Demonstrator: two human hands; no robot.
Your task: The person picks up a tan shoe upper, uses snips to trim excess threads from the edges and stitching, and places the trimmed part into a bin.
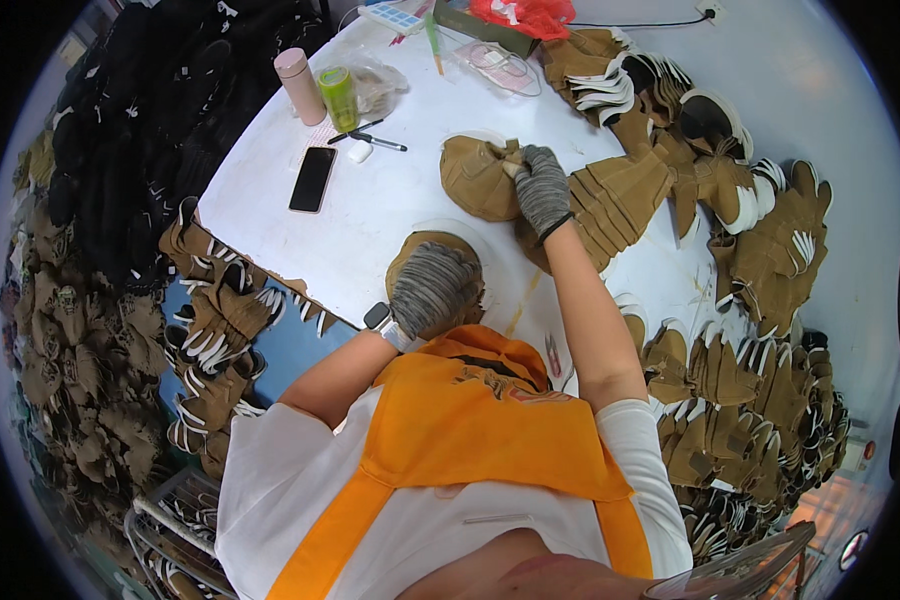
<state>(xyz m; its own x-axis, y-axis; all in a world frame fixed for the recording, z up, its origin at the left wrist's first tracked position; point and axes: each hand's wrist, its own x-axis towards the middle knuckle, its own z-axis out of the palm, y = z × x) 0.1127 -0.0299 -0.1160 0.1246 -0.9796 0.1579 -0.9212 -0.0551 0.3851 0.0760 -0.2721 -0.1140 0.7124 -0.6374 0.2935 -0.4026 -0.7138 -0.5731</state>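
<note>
Fingers [536, 160] of the right hand closed on a shoe piece's edge

Gloved in grey knit, the right hand [543, 190] pinches the near-right end of a brown shoe piece [475, 180] on the white table [370, 225]. That piece lies to the left of these fingers, its longer axis running roughly left to right, tilting slightly toward the body at the right end. Of the two hands, the right is clearly nearer; its forearm reaches up and slightly left, elbow bent, the back of the glove facing up.

Closer to the body, the left hand [435, 285] lies over a second brown piece [407, 260], palm down, wrist angled inward; its fingertips are hard to make out, so I cannot tell whether they grip. A fanned stack [620, 205] of brown pieces sits just right of the right hand.
</note>
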